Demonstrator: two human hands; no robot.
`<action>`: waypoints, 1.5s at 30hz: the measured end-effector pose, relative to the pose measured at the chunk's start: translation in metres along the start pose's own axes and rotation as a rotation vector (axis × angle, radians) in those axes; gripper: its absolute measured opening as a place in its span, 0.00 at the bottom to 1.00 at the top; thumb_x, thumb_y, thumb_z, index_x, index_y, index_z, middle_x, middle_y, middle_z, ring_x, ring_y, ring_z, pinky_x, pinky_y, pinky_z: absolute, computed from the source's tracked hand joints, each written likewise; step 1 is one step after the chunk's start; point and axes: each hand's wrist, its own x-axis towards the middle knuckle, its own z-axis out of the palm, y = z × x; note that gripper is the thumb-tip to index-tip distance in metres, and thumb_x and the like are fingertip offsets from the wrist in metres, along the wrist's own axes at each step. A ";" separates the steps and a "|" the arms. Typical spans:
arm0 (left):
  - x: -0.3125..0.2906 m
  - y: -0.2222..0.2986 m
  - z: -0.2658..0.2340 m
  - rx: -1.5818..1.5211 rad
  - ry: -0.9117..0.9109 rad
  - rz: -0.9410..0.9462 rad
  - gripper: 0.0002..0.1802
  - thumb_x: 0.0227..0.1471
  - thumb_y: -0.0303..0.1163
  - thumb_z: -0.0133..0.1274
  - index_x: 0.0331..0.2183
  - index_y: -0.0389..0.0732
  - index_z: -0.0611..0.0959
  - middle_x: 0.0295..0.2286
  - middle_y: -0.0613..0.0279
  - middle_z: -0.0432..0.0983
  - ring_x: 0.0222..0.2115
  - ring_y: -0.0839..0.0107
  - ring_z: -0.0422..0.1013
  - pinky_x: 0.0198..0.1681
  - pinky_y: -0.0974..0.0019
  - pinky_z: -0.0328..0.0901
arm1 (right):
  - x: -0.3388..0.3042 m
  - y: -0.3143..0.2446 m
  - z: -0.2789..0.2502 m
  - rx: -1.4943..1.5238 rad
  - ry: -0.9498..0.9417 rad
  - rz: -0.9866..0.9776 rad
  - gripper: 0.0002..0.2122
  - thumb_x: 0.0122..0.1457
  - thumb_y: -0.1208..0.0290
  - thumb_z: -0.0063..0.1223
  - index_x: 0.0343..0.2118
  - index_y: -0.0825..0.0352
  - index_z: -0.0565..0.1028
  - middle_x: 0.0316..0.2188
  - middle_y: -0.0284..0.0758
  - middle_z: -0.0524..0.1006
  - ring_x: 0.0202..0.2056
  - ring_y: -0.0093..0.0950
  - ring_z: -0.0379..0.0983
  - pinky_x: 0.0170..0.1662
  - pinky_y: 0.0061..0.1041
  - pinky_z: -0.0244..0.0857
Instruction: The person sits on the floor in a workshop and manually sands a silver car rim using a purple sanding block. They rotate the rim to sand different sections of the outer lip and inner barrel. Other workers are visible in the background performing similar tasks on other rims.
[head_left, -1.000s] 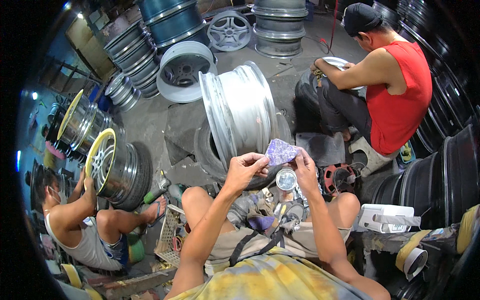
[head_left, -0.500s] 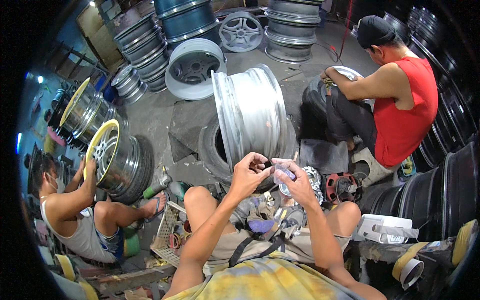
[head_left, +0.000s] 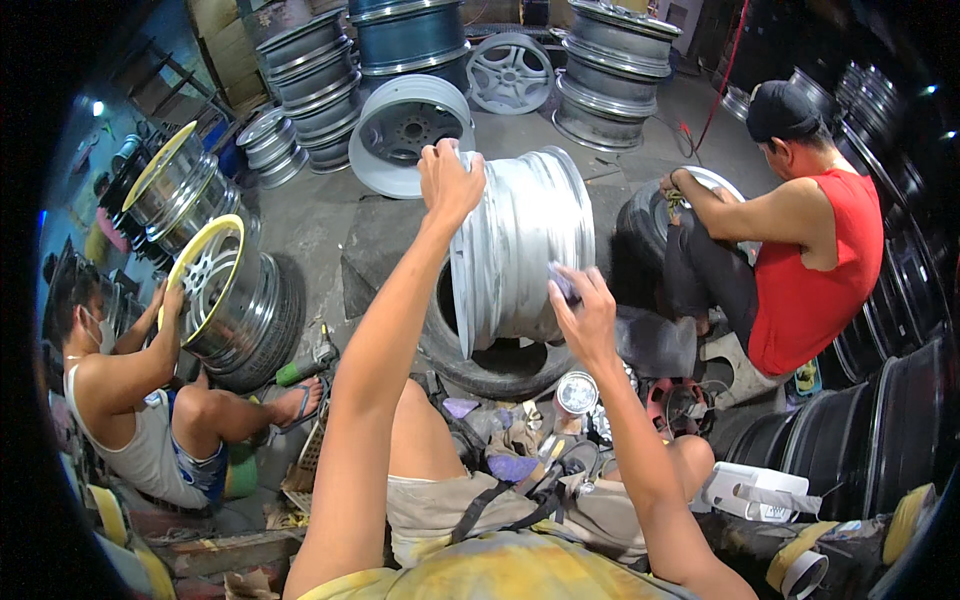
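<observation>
Atop the tire (head_left: 468, 374) sits the silver wheel (head_left: 530, 235), left hand (head_left: 451, 184) clamping fingers onto it, right hand (head_left: 586, 318) pinching a purple pad (head_left: 562, 283) between fingers!

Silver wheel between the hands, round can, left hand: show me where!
Silver wheel (head_left: 530, 240), head view: middle of its barrel.
Round can (head_left: 577, 392), head view: its top.
Left hand (head_left: 452, 185), head view: its back.

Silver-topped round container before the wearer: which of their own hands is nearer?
Right. The right hand is just above the container in view; the left hand is farther off, at the upper left of the silver wheel rim.
</observation>
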 end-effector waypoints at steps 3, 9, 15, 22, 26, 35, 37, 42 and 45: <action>0.024 -0.009 0.029 0.106 -0.206 -0.308 0.25 0.55 0.42 0.54 0.45 0.29 0.76 0.47 0.36 0.70 0.46 0.42 0.72 0.50 0.47 0.67 | 0.042 0.012 0.034 -0.215 0.053 -0.191 0.12 0.54 0.70 0.62 0.42 0.63 0.80 0.29 0.38 0.71 0.33 0.37 0.71 0.38 0.36 0.64; 0.015 -0.003 0.028 0.074 -0.310 -0.451 0.19 0.57 0.42 0.51 0.37 0.34 0.84 0.39 0.42 0.81 0.44 0.45 0.76 0.48 0.47 0.70 | 0.049 0.027 0.061 -0.459 0.059 -0.283 0.13 0.55 0.67 0.60 0.44 0.62 0.79 0.33 0.34 0.71 0.38 0.34 0.68 0.41 0.37 0.60; 0.014 0.006 0.029 0.011 -0.363 -0.500 0.20 0.59 0.40 0.49 0.42 0.32 0.81 0.43 0.40 0.78 0.46 0.44 0.75 0.50 0.49 0.69 | 0.096 0.033 0.074 -0.581 0.024 -0.284 0.13 0.57 0.69 0.57 0.45 0.63 0.77 0.36 0.36 0.73 0.40 0.36 0.70 0.43 0.38 0.59; 0.006 -0.011 0.035 -0.042 -0.350 -0.436 0.20 0.59 0.40 0.47 0.41 0.32 0.82 0.42 0.36 0.78 0.47 0.41 0.74 0.51 0.46 0.67 | 0.058 0.033 0.067 -0.596 -0.013 -0.285 0.12 0.59 0.68 0.55 0.46 0.62 0.79 0.34 0.35 0.75 0.40 0.34 0.72 0.41 0.36 0.58; 0.011 0.001 0.026 -0.060 -0.414 -0.400 0.19 0.54 0.33 0.50 0.42 0.25 0.77 0.42 0.37 0.78 0.46 0.46 0.76 0.50 0.50 0.70 | 0.106 0.032 0.068 -0.635 0.004 -0.306 0.11 0.62 0.68 0.52 0.43 0.66 0.81 0.32 0.39 0.76 0.37 0.36 0.74 0.39 0.37 0.59; 0.005 0.004 0.029 -0.099 -0.308 -0.394 0.17 0.55 0.30 0.47 0.40 0.24 0.76 0.37 0.36 0.80 0.41 0.46 0.78 0.47 0.53 0.71 | 0.112 0.032 0.071 -0.625 -0.025 -0.257 0.12 0.63 0.70 0.51 0.45 0.68 0.79 0.34 0.42 0.77 0.34 0.41 0.74 0.39 0.38 0.61; 0.003 0.004 0.021 -0.105 -0.313 -0.394 0.16 0.55 0.29 0.46 0.39 0.24 0.76 0.37 0.37 0.80 0.41 0.46 0.78 0.46 0.53 0.72 | 0.091 0.030 0.073 -0.646 -0.032 -0.259 0.13 0.62 0.70 0.51 0.46 0.69 0.78 0.34 0.42 0.76 0.36 0.40 0.74 0.39 0.39 0.60; 0.001 -0.001 0.025 -0.099 -0.286 -0.412 0.16 0.54 0.29 0.47 0.40 0.23 0.76 0.37 0.36 0.80 0.41 0.47 0.78 0.45 0.52 0.72 | 0.059 0.019 0.080 -0.592 -0.006 -0.283 0.13 0.62 0.71 0.50 0.47 0.69 0.78 0.32 0.43 0.76 0.33 0.41 0.73 0.39 0.38 0.60; 0.004 0.006 0.026 -0.128 -0.302 -0.419 0.16 0.54 0.28 0.48 0.40 0.23 0.75 0.37 0.35 0.80 0.41 0.47 0.79 0.45 0.53 0.73 | 0.110 0.019 0.083 -0.674 -0.025 -0.173 0.14 0.65 0.67 0.46 0.46 0.70 0.79 0.37 0.45 0.78 0.35 0.42 0.74 0.41 0.40 0.60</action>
